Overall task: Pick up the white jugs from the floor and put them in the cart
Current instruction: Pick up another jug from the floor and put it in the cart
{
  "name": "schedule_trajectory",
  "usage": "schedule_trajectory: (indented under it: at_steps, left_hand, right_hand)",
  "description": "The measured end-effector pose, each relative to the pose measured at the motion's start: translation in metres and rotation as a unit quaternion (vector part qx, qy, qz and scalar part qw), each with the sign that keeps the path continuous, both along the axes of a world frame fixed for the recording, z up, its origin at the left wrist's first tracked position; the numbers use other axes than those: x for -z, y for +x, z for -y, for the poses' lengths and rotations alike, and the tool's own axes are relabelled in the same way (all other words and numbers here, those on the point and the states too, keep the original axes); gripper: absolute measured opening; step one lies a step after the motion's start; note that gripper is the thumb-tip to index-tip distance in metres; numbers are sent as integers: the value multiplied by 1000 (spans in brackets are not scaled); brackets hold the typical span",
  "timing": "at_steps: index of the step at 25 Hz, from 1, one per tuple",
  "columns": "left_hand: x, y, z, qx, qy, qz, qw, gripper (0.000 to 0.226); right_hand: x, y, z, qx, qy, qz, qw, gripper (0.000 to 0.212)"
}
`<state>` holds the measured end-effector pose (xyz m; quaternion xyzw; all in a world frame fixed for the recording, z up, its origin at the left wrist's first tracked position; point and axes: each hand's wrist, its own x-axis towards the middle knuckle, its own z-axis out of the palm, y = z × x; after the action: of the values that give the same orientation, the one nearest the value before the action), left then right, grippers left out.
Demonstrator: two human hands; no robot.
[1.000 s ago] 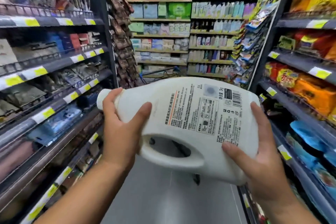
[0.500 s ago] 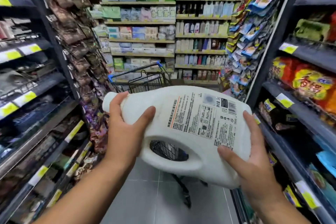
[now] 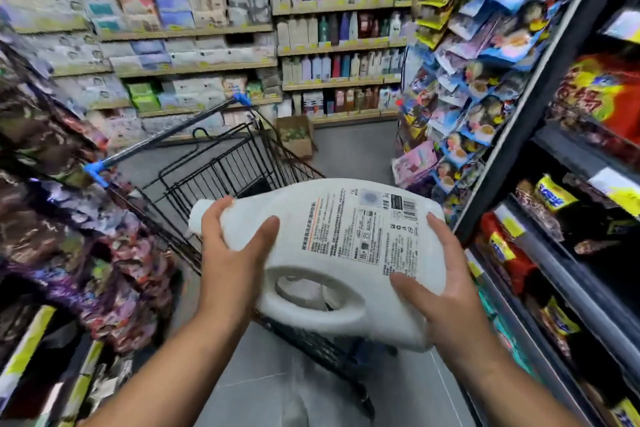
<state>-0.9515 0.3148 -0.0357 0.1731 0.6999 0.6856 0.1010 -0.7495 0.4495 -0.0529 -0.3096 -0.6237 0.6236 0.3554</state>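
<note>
Holding a white jug [image 3: 332, 253] on its side, both hands clamp it above the near end of the cart [image 3: 221, 170]. Left hand [image 3: 235, 263] wraps the neck end, thumb across the upper face, fingers over the shoulder beside the white cap [image 3: 194, 215]. Right hand [image 3: 446, 291] grips the base end, thumb on the label's [image 3: 360, 232] lower edge, fingers up the jug's far side. Jug handle [image 3: 322, 305] faces the camera, cap points left.

Label: dense small print, an orange line down its left margin, a barcode at the top right corner, a round grey-blue mark beside it. Characters too small to read; no brand legible.

Cart: black wire basket, blue-capped push bar [image 3: 166, 135] running up and left of the jug. A cardboard box [image 3: 296, 135] sits on the floor beyond the cart. Snack packets [image 3: 478, 55] hang right of the jug; their print is blurred.
</note>
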Motion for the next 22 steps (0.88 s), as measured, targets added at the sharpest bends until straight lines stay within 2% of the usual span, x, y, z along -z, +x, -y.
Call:
schedule_trajectory:
  at_steps: [4, 8, 13, 22]
  left_hand:
    - [36, -81, -57, 59, -74, 38, 995, 55]
    - [80, -132, -105, 97, -153, 76, 981, 53]
    - [123, -153, -149, 115, -204, 96, 967, 58]
    - [172, -177, -186, 158, -288, 74, 941, 65]
  right_hand:
    - [45, -65, -27, 75, -62, 29, 995, 77]
    - [89, -102, -53, 110, -143, 57, 982, 80]
    - [131, -119, -84, 140, -213, 81, 964, 76]
    - [183, -144, -105, 151, -263, 121, 945, 87]
